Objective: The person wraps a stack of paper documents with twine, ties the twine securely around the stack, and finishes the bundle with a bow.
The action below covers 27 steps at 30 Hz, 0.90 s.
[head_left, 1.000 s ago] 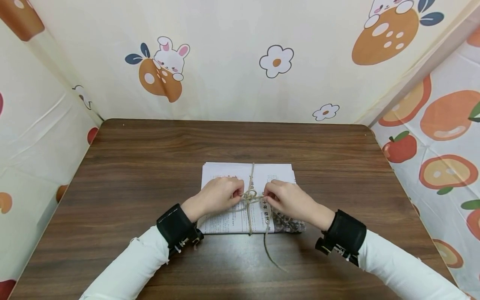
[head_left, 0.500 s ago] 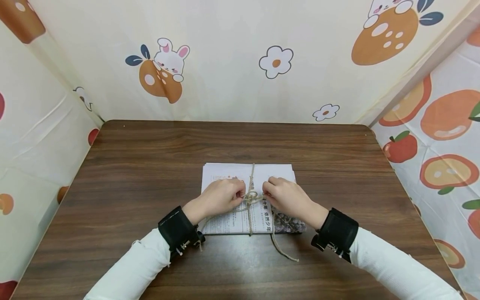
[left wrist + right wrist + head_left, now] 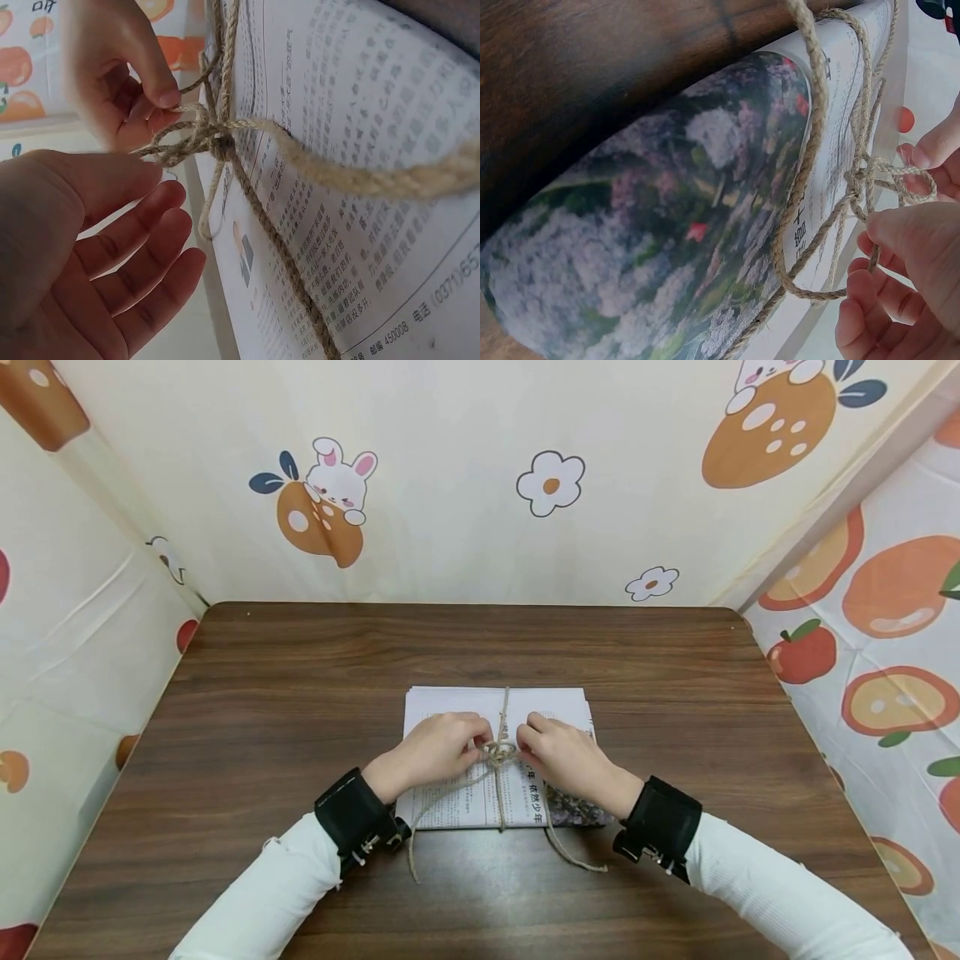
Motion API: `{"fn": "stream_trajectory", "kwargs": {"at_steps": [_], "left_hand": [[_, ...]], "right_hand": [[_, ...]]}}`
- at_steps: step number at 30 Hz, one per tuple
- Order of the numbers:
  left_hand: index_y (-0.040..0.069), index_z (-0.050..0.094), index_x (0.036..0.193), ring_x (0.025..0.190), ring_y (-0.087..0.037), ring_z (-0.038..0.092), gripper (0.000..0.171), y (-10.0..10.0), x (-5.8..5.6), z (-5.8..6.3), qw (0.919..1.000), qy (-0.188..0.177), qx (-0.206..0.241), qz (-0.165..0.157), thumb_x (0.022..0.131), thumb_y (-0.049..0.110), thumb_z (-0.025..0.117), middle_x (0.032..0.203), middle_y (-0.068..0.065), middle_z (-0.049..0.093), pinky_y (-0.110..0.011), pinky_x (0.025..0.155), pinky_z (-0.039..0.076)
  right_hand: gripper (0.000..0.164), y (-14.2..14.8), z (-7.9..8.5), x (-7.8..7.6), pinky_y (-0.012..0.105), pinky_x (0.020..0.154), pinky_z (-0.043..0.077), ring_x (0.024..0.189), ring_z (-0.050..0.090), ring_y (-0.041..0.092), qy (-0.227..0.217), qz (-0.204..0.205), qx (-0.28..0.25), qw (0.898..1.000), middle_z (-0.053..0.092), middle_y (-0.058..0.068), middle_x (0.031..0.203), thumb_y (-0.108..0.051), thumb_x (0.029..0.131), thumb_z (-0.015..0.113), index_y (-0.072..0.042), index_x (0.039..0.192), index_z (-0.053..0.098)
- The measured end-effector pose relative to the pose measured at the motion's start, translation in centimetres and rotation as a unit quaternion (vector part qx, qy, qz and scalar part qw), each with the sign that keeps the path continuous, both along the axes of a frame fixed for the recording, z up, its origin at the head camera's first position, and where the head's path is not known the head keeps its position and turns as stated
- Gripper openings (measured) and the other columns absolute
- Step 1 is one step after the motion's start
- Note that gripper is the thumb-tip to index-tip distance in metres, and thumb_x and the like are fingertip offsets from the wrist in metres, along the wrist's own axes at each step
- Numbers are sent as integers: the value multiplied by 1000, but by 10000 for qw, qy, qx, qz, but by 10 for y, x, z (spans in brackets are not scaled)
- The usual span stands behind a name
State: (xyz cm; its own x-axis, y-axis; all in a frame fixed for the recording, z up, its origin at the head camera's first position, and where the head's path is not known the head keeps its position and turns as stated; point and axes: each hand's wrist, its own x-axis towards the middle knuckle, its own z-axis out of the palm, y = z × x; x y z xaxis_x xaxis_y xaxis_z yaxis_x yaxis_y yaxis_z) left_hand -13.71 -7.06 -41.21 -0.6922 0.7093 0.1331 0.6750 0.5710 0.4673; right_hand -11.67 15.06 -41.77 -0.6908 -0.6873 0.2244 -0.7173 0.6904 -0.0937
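Note:
A folded newspaper bundle lies on the table, wrapped crosswise with jute twine. Loops and a knot sit at the middle of its top face. My left hand pinches a twine loop between thumb and forefinger just left of the knot; its other fingers are spread loosely in the left wrist view. Opposite it, my right hand pinches twine close to the knot, thumb against fingers. Two loose twine ends trail over the bundle's near edge, one on each side.
The brown wooden table extends around the bundle. Behind it hangs a cream curtain with rabbit and flower prints, and fruit-printed cloth borders the right side. Black camera straps circle both wrists.
My right hand has shifted left toward the knot, and the right twine end has swung outward to the right. The left twine end now hangs visibly past the near edge. My left hand stays nearly in place.

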Motion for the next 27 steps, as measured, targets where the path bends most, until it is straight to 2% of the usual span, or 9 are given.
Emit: {"fn": "stream_trajectory", "kwargs": {"at_steps": [5, 13, 18, 27], "left_hand": [[13, 64, 86, 71, -9, 56, 17, 2, -5, -2, 9999, 75, 19, 134, 83, -1, 56, 82, 4, 61, -24, 61, 44], [14, 65, 86, 66, -8, 52, 13, 4, -15, -5, 9994, -54, -143, 326, 85, 3, 58, 78, 5, 59, -24, 59, 41], [17, 65, 81, 65, -7, 51, 9, 8, -21, -12, 9988, -45, -265, 399, 85, 9, 61, 76, 6, 59, -24, 58, 41], [19, 60, 70, 57, -6, 43, 17, 15, -23, -19, 9995, -156, -81, 272, 86, 14, 63, 67, 7, 52, -21, 54, 35]], "right_hand": [[17, -1, 0, 0, 24, 53, 40, 60, 47, 9, 46, 13, -26, 10000, 46, 0, 77, -11, 79, 71, -12, 81, 54], [18, -2, 0, 1, 23, 52, 40, 60, 46, 8, 111, 39, -81, 9999, 46, 0, 76, -12, 79, 71, -11, 80, 54], [18, -2, -1, 1, 24, 53, 41, 60, 47, 9, 103, 5, -117, 9999, 46, 0, 76, -12, 79, 71, -11, 80, 54], [14, -2, -3, 1, 24, 50, 41, 58, 46, 7, 245, -12, -146, 9996, 46, -1, 77, -11, 81, 67, -11, 80, 54]]}}
